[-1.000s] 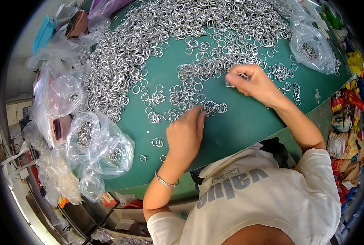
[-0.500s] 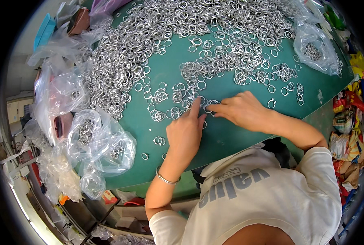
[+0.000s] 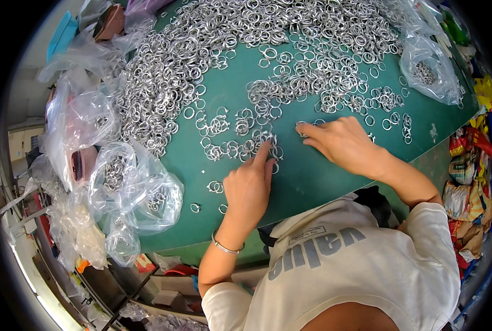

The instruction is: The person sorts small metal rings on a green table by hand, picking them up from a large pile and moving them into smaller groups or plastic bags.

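Many silver metal finger rings (image 3: 201, 41) lie heaped across the green tabletop (image 3: 235, 218), with smaller clusters nearer me. My left hand (image 3: 247, 185) is open, its index finger stretched out onto a small cluster of rings (image 3: 265, 140) and the thumb apart; it holds nothing. To its right, my right hand (image 3: 342, 144) rests low over the table with bent fingers. Its index fingertip touches a ring (image 3: 301, 124), and another ring shows just beyond. Thumb and index finger are apart there, and the other fingers are partly hidden under the hand.
Clear plastic bags (image 3: 146, 190) with rings inside cover the table's left side. Another clear bag (image 3: 425, 69) of rings sits at the far right. A blue tray-like piece (image 3: 62, 36) stands at far left. Colourful packages (image 3: 466, 165) line the right, beyond the table edge.
My right hand has moved right and slightly away from me, with rings now beside its fingertip, apart from the left cluster. My left hand stays nearly in place, index finger on the rings.
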A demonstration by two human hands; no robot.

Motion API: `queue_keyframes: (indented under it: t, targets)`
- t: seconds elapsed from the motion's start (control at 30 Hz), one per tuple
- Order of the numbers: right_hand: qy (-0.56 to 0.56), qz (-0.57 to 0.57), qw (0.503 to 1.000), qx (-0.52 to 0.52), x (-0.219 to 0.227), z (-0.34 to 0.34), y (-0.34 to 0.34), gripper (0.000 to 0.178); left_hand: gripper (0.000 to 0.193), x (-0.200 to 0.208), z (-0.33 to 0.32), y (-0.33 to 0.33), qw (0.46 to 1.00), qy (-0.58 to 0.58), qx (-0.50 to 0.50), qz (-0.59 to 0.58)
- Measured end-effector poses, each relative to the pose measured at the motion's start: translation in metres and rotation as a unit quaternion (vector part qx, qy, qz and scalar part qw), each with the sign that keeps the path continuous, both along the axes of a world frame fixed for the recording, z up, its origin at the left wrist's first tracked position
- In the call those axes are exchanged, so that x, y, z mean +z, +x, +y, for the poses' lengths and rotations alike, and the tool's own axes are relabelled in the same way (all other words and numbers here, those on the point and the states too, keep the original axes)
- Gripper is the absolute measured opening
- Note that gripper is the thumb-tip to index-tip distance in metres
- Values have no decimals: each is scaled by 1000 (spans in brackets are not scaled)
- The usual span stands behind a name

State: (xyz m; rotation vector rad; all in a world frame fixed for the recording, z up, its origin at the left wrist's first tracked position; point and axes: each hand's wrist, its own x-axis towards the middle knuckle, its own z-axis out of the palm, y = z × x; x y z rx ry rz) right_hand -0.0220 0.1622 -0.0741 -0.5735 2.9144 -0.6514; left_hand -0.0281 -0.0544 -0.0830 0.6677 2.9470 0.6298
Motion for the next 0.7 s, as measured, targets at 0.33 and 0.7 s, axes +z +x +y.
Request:
queue_keyframes:
  t: [0.33,0.7]
  targets:
    - [-7,37,991,-132,-3,21,11,18,18,1,10,1,997,78,13,12]
    - [-498,-283,776,-264,13,55,10,11,16,3,21,-3,996,86,-10,-1]
